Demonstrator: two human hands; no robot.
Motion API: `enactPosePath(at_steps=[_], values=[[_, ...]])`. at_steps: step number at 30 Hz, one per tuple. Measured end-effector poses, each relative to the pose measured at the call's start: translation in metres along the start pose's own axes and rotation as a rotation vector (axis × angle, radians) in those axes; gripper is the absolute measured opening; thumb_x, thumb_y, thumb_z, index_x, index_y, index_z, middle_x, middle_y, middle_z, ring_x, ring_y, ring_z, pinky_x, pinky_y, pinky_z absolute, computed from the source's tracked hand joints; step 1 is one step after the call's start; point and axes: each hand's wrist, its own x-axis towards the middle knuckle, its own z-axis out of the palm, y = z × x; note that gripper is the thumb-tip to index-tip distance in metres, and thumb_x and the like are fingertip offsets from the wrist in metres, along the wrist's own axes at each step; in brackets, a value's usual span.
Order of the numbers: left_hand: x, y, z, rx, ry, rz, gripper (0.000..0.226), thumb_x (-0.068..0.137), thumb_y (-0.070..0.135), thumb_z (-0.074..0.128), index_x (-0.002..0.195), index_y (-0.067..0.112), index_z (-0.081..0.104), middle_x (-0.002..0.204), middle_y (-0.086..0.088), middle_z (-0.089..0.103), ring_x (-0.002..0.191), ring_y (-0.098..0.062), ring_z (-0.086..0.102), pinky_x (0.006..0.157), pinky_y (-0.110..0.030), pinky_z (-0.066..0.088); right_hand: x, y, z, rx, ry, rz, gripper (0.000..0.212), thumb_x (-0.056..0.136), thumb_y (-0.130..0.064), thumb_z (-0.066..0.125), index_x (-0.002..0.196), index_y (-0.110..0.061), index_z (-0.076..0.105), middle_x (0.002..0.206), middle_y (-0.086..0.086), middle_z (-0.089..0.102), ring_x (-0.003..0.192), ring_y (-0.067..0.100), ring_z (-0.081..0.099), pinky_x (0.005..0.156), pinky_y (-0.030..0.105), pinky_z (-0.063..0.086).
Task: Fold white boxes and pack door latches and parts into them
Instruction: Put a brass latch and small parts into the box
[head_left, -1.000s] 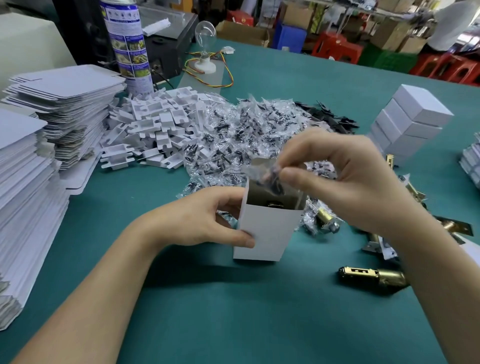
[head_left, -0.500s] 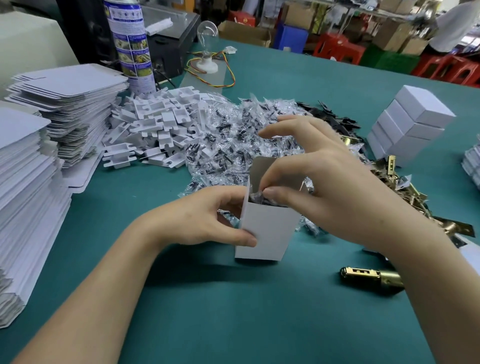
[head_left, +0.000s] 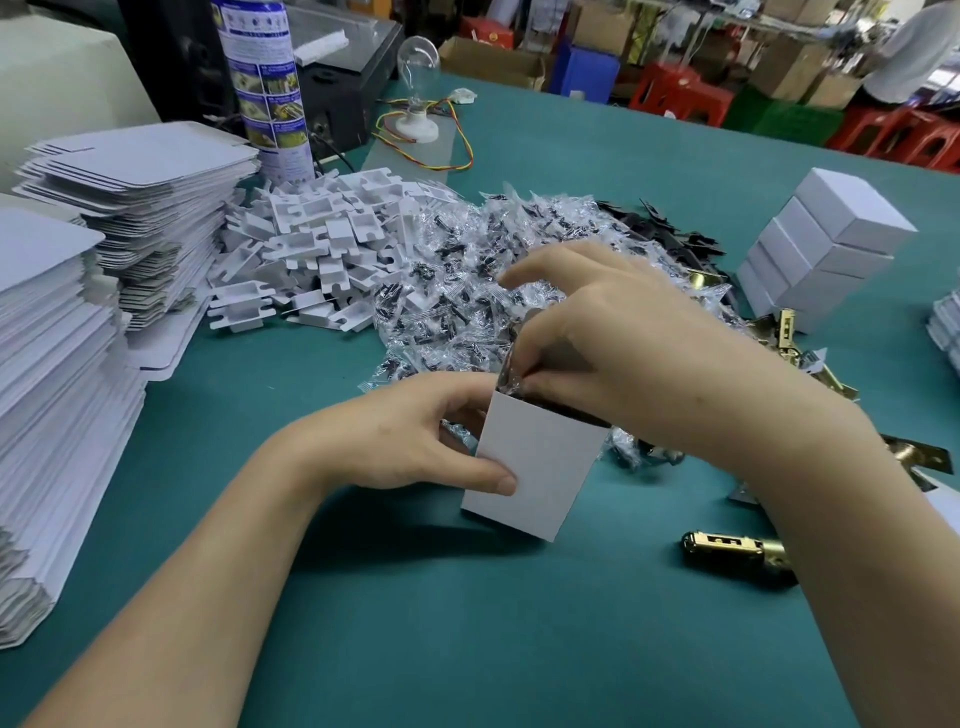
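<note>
A small white box (head_left: 535, 467) stands upright and open-topped on the green table, slightly tilted. My left hand (head_left: 415, 436) grips its left side, thumb across the front face. My right hand (head_left: 613, 338) covers the box's mouth and pinches a clear plastic screw bag (head_left: 511, 382) that sits partly inside the opening. What else lies inside the box is hidden. A brass door latch (head_left: 737, 556) lies on the table to the right of the box.
Tall stacks of flat white box blanks (head_left: 57, 374) line the left. Behind the box lie white card inserts (head_left: 317, 249) and a heap of screw bags (head_left: 467, 291). Folded boxes (head_left: 826, 244) are stacked at right beside brass parts (head_left: 784, 332). A spray can (head_left: 267, 88) and a bulb stand at the back.
My right hand has come down from above the box and pushed the screw bag into its open top. My left hand has kept its hold on the box.
</note>
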Motion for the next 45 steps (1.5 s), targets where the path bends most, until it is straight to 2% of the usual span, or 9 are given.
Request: enactPosePath(at_steps=[8, 12, 16, 21, 28, 33, 36, 40, 45], values=[[0.001, 0.0, 0.0, 0.019, 0.016, 0.004, 0.038, 0.087, 0.014, 0.083, 0.115, 0.037, 0.071, 0.118, 0.008, 0.074, 0.117, -0.024, 0.068, 0.098, -0.052, 0.058, -0.021, 0.007, 0.002, 0.123, 0.22, 0.002, 0.01, 0.089, -0.035, 0.071, 0.09, -0.03, 0.079, 0.14, -0.003, 0.054, 0.13, 0.017, 0.051, 0.106, 0.043, 0.04], [0.002, 0.0, 0.0, 0.072, 0.017, 0.018, 0.035, 0.088, 0.018, 0.083, 0.113, 0.039, 0.07, 0.116, 0.009, 0.074, 0.113, -0.027, 0.068, 0.098, -0.057, 0.056, -0.035, 0.008, 0.003, 0.177, 0.135, 0.024, 0.038, 0.089, -0.06, 0.054, 0.105, -0.037, 0.08, 0.155, -0.008, 0.043, 0.144, 0.009, 0.038, 0.117, 0.04, 0.033], [0.002, -0.001, 0.0, 0.052, 0.013, 0.023, 0.035, 0.088, 0.018, 0.084, 0.116, 0.035, 0.07, 0.117, 0.007, 0.074, 0.115, -0.026, 0.068, 0.096, -0.049, 0.058, -0.031, 0.006, 0.009, 0.145, -0.005, 0.065, 0.059, 0.079, -0.077, 0.046, 0.116, -0.042, 0.075, 0.163, -0.011, 0.03, 0.151, 0.006, 0.022, 0.122, 0.043, 0.025], [0.003, -0.001, 0.0, 0.065, -0.001, 0.035, 0.037, 0.088, 0.016, 0.084, 0.119, 0.033, 0.07, 0.116, 0.007, 0.074, 0.115, -0.033, 0.065, 0.095, -0.052, 0.058, -0.027, 0.006, 0.014, 0.127, -0.043, 0.049, 0.059, 0.075, -0.081, 0.048, 0.113, -0.044, 0.075, 0.165, -0.009, 0.026, 0.152, 0.01, 0.019, 0.122, 0.045, 0.023], [0.003, -0.003, -0.001, 0.063, -0.004, 0.033, 0.037, 0.087, 0.019, 0.084, 0.118, 0.036, 0.07, 0.119, 0.006, 0.074, 0.115, -0.032, 0.065, 0.095, -0.053, 0.058, -0.024, 0.005, 0.01, -0.015, -0.118, 0.063, 0.064, 0.073, -0.084, 0.038, 0.118, -0.051, 0.07, 0.168, -0.013, 0.014, 0.157, 0.008, -0.003, 0.126, 0.047, 0.011], [0.003, -0.003, -0.001, 0.072, 0.008, 0.028, 0.038, 0.088, 0.021, 0.084, 0.118, 0.039, 0.07, 0.119, 0.009, 0.074, 0.115, -0.026, 0.068, 0.097, -0.056, 0.057, -0.038, 0.009, 0.002, 0.203, 0.096, 0.078, 0.043, 0.077, -0.069, 0.061, 0.108, -0.042, 0.075, 0.157, -0.013, 0.037, 0.146, 0.004, 0.032, 0.117, 0.032, 0.029], [0.003, -0.003, -0.001, 0.073, 0.009, 0.02, 0.037, 0.089, 0.018, 0.083, 0.118, 0.038, 0.07, 0.12, 0.007, 0.074, 0.115, -0.026, 0.068, 0.098, -0.055, 0.056, -0.042, 0.007, 0.001, 0.218, 0.145, 0.06, 0.036, 0.078, -0.065, 0.064, 0.103, -0.043, 0.077, 0.152, -0.012, 0.043, 0.143, 0.005, 0.036, 0.113, 0.029, 0.031], [0.002, -0.002, -0.001, 0.083, 0.018, 0.011, 0.039, 0.089, 0.015, 0.084, 0.116, 0.039, 0.07, 0.116, 0.009, 0.075, 0.111, -0.02, 0.069, 0.095, -0.045, 0.057, -0.036, 0.0, 0.003, 0.091, -0.003, 0.07, 0.055, 0.073, -0.078, 0.051, 0.119, -0.053, 0.07, 0.165, -0.015, 0.025, 0.155, 0.005, 0.01, 0.121, 0.038, 0.016], [0.002, -0.001, 0.0, 0.08, 0.013, 0.016, 0.038, 0.09, 0.013, 0.083, 0.116, 0.037, 0.071, 0.115, 0.006, 0.075, 0.111, -0.027, 0.07, 0.095, -0.051, 0.058, -0.028, -0.002, 0.009, -0.036, -0.12, 0.076, 0.067, 0.069, -0.088, 0.04, 0.116, -0.052, 0.07, 0.171, -0.014, 0.006, 0.157, 0.01, -0.017, 0.127, 0.05, 0.001]])
